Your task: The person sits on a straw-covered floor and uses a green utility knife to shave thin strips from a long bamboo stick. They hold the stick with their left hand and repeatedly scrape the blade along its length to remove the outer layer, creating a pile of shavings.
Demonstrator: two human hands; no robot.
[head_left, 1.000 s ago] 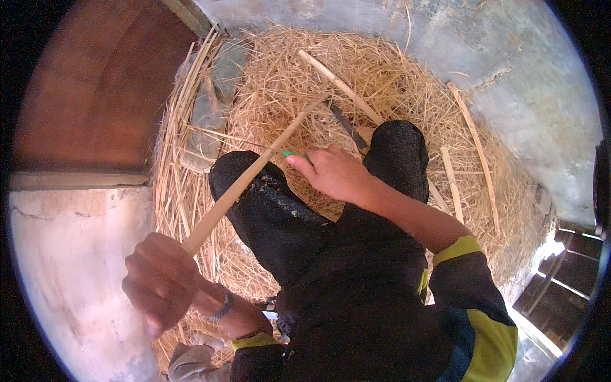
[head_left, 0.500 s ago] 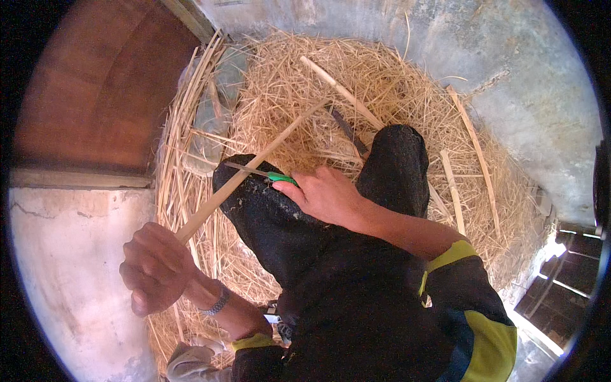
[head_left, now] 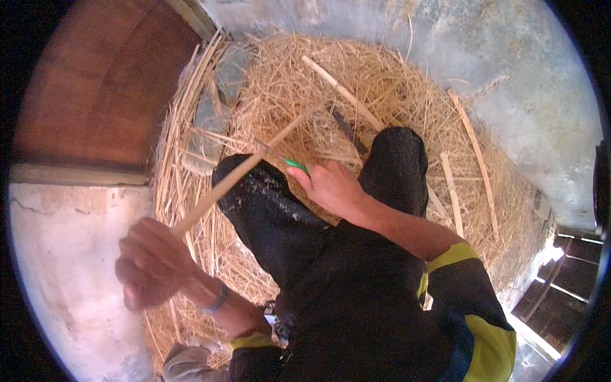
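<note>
My left hand (head_left: 153,264), with a watch on its wrist, is closed round the near end of a long pale wooden stick (head_left: 224,184). The stick slants up and away to the right, across my left knee, its far end over the shavings. In my right hand (head_left: 331,188) is a knife with a green handle (head_left: 296,165); my fingers are wrapped round it. The thin blade points left and meets the stick just beyond the knee. Part of the handle is hidden in my palm.
Thin wood shavings (head_left: 280,76) cover the floor round my legs. A dark blade-like tool (head_left: 347,130) and another pale stick (head_left: 340,89) lie between my knees and the wall (head_left: 496,44). Several split strips lie right, including a long one (head_left: 477,159). A brown panel (head_left: 95,89) stands left.
My right hand has moved a little away and to the right, carrying the knife farther up the stick. My left hand has shifted slightly with its end of the stick.
</note>
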